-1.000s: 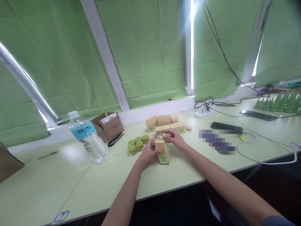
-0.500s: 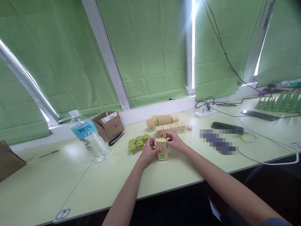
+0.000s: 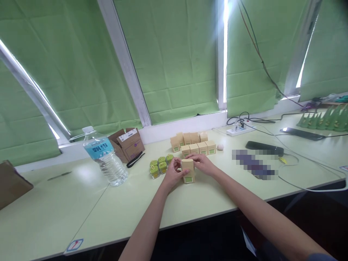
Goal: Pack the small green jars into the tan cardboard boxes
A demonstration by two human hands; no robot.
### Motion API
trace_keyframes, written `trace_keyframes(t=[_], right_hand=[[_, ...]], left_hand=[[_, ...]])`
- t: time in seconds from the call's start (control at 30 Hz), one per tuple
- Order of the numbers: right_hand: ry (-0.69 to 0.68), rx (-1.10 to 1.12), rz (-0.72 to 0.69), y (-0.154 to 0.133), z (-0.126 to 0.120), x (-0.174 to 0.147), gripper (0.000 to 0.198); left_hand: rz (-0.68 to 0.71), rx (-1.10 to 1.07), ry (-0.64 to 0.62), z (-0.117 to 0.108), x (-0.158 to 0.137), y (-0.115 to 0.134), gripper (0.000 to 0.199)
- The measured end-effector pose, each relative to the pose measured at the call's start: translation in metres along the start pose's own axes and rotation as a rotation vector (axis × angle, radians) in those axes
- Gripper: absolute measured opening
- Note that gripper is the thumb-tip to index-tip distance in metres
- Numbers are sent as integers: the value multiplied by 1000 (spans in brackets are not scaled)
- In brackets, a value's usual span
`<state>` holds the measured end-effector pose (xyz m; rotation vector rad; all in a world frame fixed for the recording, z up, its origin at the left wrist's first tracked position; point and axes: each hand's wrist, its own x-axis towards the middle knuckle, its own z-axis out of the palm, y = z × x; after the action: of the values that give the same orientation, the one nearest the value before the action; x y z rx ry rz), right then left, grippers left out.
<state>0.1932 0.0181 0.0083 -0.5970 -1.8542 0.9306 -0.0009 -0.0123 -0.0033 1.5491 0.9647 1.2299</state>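
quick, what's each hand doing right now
Left hand: holding the small tan box.
Right hand: at the box's upper far edge; grip cannot be told.

The tan carton (image 3: 191, 174), green panel low on its front, stands upright, its half-hidden top perhaps open. Left of the carton, clear jars (image 3: 162, 166) with green lids sit clustered.

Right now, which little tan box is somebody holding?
The front tan box, nearest the camera: the left hand grips it. The other tan boxes stand grouped in rows farther back.
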Motion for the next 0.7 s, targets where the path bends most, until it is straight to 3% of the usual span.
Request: trace_keyframes(t=[0.27,0.43,0.53,0.7], right_hand=[[-55,-36,22,4,0,0,41],[32,-121,17,0,-2,-2,45],[56,-89,36,-2,-3,-2,37],[-55,-65,49,-2,-3,-4,44]], left_hand=[[17,6,5,1,-1,2,56],[16,-36,61,-1,1,5,59],[53,-93,85,-4,5,4,51],[59,-236,115,-10,8,-2,34]])
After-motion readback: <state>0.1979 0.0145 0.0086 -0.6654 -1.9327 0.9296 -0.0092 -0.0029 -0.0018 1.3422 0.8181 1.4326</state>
